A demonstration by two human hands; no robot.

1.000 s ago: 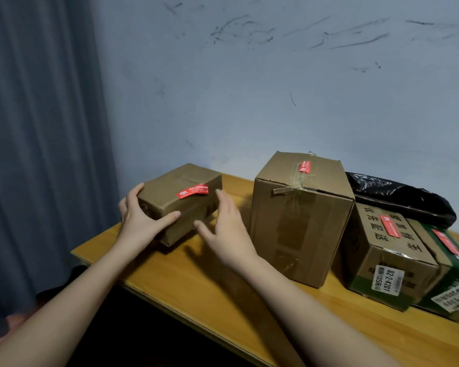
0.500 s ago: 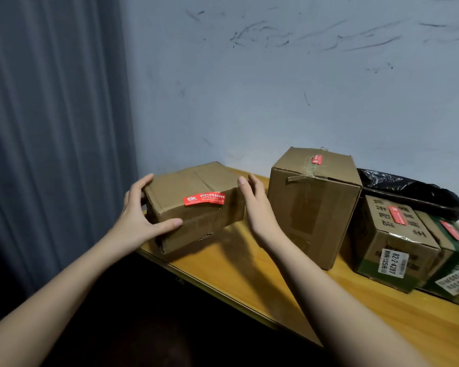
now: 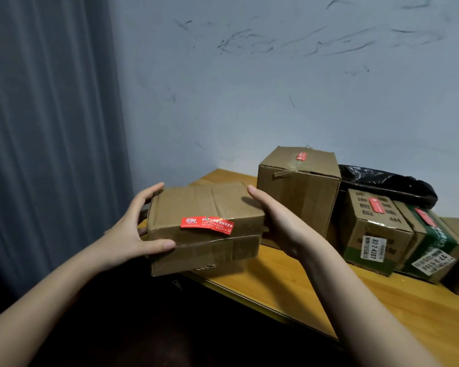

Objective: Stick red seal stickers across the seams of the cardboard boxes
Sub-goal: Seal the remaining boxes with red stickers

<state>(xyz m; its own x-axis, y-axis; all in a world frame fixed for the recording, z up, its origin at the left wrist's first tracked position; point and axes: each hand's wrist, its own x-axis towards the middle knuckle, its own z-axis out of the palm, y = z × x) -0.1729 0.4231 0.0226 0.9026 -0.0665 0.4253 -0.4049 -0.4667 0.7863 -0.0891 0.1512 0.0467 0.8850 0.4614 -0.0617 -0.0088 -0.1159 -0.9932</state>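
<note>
A small brown cardboard box (image 3: 202, 202) hangs in the air over the left corner of the wooden table (image 3: 289, 287), tilted with its front face toward me. A red seal sticker (image 3: 207, 225) runs along its upper front edge, above a taped seam. My left hand (image 3: 129, 234) grips the box's left end, thumb on the front face and fingers behind. My right hand (image 3: 278, 221) presses flat against the right end with straight fingers; its thumb is hidden.
On the table stand a tall brown box (image 3: 297, 192) bearing a red sticker (image 3: 301, 155), a printed box (image 3: 374, 234) and a green box (image 3: 435, 242), both with red stickers, and a black plastic bag (image 3: 387, 186) behind. A grey curtain (image 3: 51, 128) hangs at left.
The small box has come up off the table and toward me between both hands, tipping so the stickered edge faces me. My right hand went from beside the box to pressing its right end.
</note>
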